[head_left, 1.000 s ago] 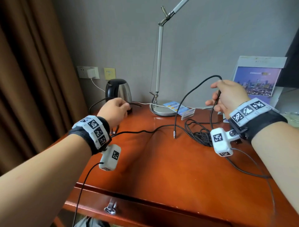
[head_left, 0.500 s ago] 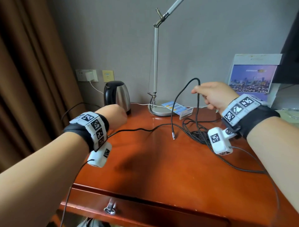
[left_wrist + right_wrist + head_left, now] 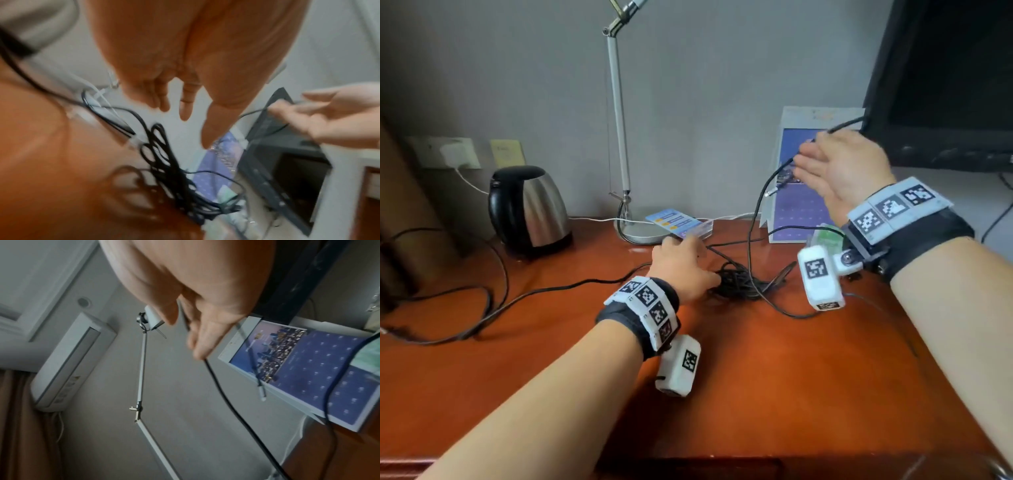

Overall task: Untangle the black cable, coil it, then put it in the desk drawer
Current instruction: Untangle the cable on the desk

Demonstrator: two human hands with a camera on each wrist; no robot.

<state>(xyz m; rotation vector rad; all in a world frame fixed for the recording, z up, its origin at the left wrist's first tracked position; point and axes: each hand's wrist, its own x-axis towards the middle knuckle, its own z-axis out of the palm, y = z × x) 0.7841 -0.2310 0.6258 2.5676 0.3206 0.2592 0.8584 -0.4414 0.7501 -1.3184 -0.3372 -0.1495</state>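
Note:
The black cable (image 3: 739,282) lies in a tangled heap mid-desk, and one strand (image 3: 534,293) trails off to the left edge. My left hand (image 3: 681,265) hovers at the left side of the heap. Its fingers (image 3: 207,129) are straight and hold nothing above the tangle (image 3: 170,170). My right hand (image 3: 835,168) is raised above the desk's right side and pinches the cable (image 3: 218,386) near its end. The metal plug (image 3: 770,192) dangles just below the fingers (image 3: 200,345), and a short length sticks out above the hand. The drawer is out of view.
At the back of the wooden desk (image 3: 756,394) stand a steel kettle (image 3: 527,209) with its cord, a lamp base (image 3: 640,233), a card holder (image 3: 678,222) and a calendar (image 3: 801,205). A dark monitor (image 3: 945,85) stands at the back right.
My left hand let go of the cable's left end and moved right to the tangle. My right hand rose and moved right with the cable, lifting the plug off the desk.

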